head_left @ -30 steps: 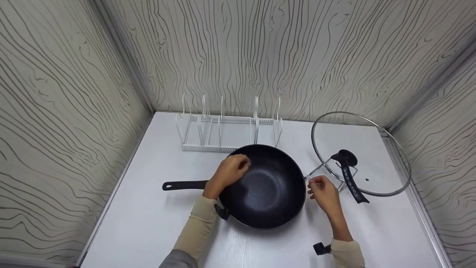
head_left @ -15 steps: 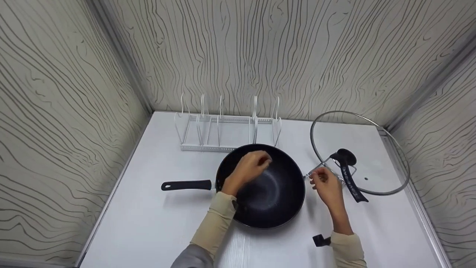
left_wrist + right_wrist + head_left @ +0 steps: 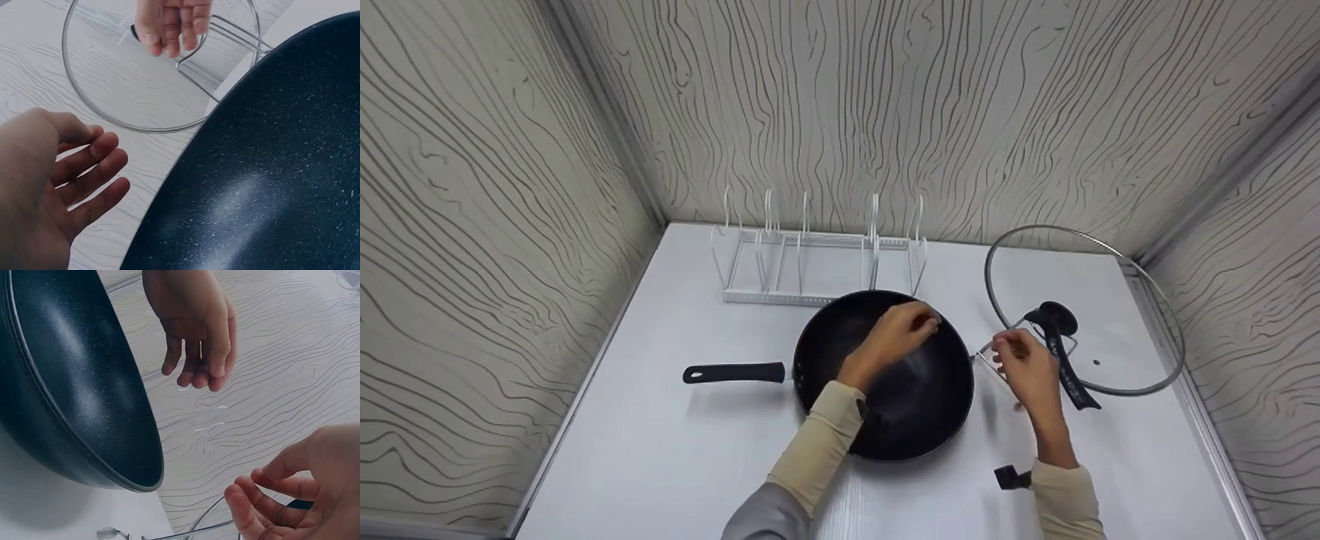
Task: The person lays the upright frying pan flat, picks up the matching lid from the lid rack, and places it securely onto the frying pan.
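Observation:
My left hand (image 3: 896, 335) is above the black wok (image 3: 900, 405), fingers loosely curled and holding nothing. In the left wrist view its fingers (image 3: 104, 163) look clear of the wok's rim. The wok's long black handle (image 3: 735, 373) points left. By its right side my right hand (image 3: 1030, 375) hovers over a metal wire loop (image 3: 988, 354) that meets the wok's edge. Its fingers are bent, with nothing visible between them; whether they touch the wire I cannot tell. Further right lies a glass lid (image 3: 1132, 322) with a black knob and a lettered black handle (image 3: 1069, 367), partly behind that hand.
A white wire rack (image 3: 780, 298) with upright hoops stands at the back, just behind the wok. Wood-patterned panels (image 3: 840, 112) enclose the white table (image 3: 660, 450) at the back and both sides. The lid lies near the table's right edge.
My left hand has crossed over the wok to the right, towards its far right rim. My right hand has risen slightly up and to the right. Wok, lid and rack stay put.

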